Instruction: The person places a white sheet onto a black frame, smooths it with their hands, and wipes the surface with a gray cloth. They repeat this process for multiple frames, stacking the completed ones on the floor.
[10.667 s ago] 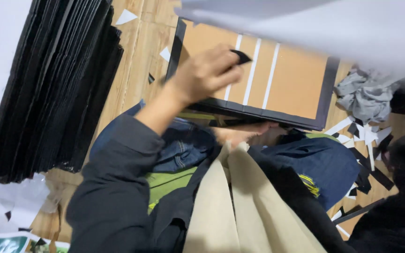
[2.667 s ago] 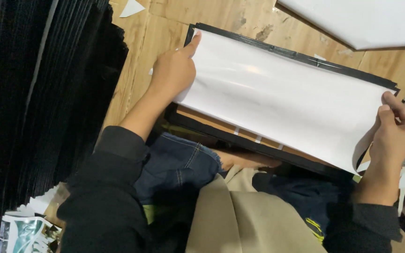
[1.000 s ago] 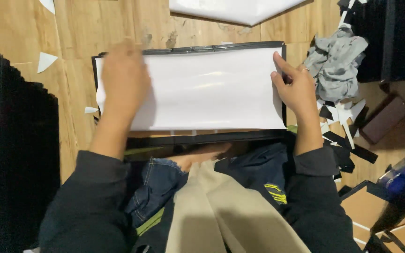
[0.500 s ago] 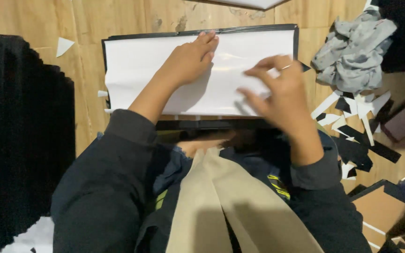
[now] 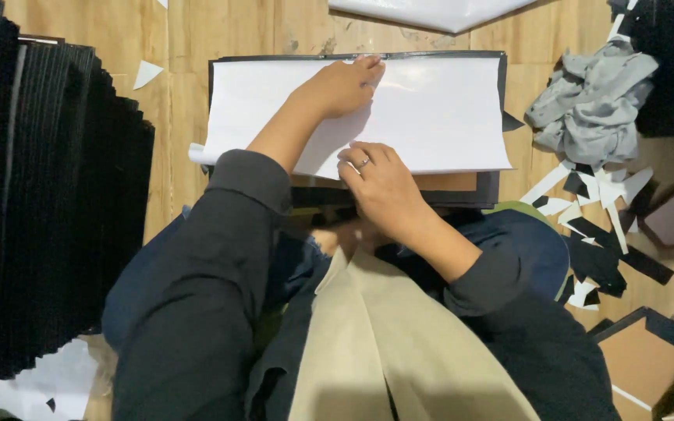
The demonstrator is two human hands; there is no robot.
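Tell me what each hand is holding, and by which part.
Neither grips anything. The left hand presses flat on the white sheet near its top edge; the right hand rests on its bottom edge.

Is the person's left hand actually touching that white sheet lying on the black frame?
Touching. The head view shows the left hand lying flat on the white sheet near its top edge, fingertips pressed down at the black frame's upper border, with no gap visible.

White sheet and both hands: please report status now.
Left hand flat on sheet, near top edge. Right hand at bottom edge. Sheet lies on black frame. Nothing on top of it.
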